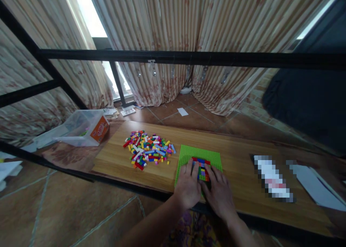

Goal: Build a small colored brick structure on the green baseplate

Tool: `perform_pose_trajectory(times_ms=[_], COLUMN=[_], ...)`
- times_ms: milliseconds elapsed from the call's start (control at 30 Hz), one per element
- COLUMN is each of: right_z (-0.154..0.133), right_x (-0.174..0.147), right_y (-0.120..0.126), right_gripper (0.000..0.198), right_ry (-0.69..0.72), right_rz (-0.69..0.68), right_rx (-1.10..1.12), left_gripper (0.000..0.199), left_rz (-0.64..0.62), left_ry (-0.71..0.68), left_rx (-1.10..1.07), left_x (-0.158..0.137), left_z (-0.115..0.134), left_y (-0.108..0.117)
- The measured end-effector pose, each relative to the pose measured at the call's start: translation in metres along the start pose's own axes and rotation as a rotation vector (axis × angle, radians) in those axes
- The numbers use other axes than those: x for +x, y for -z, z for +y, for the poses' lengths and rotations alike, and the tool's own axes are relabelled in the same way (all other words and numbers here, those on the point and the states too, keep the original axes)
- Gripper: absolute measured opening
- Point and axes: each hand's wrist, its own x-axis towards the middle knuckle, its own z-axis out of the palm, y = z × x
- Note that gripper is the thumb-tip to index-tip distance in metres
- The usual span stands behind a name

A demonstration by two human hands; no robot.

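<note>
A bright green baseplate (200, 151) lies on the wooden board near its front edge. On it sits a low block of toy bricks (202, 172) in red, blue, yellow, purple, green and orange. My left hand (187, 185) rests over the block's left side with fingers stretched forward. Along the right side lies my right hand (220, 191), its fingers extended and slightly apart. Both hands touch the block's edges and cover parts of it; the thumbs come close together at the near side. Left of the baseplate is a loose heap of coloured bricks (148, 149).
The wooden board (238, 157) has a dark front edge. A clear plastic bin (78, 131) with an orange label stands at the left. A blurred-out flat object (273, 180) and white paper (319, 185) lie to the right. A black metal rail (175, 56) crosses before the curtains.
</note>
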Motion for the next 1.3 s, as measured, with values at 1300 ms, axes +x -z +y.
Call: perform_pose_trajectory(times_ms=[1300], right_z=[0.009], right_x=[0.057], right_y=[0.009], right_gripper=[0.059], right_ry=[-0.394], right_rz=[-0.08], right_rx=[0.276], left_gripper=[0.065], left_rz=[0.0], left_ry=[-0.023], left_rx=[0.14], left_x=[-0.005], left_z=[0.01], left_y=[0.003])
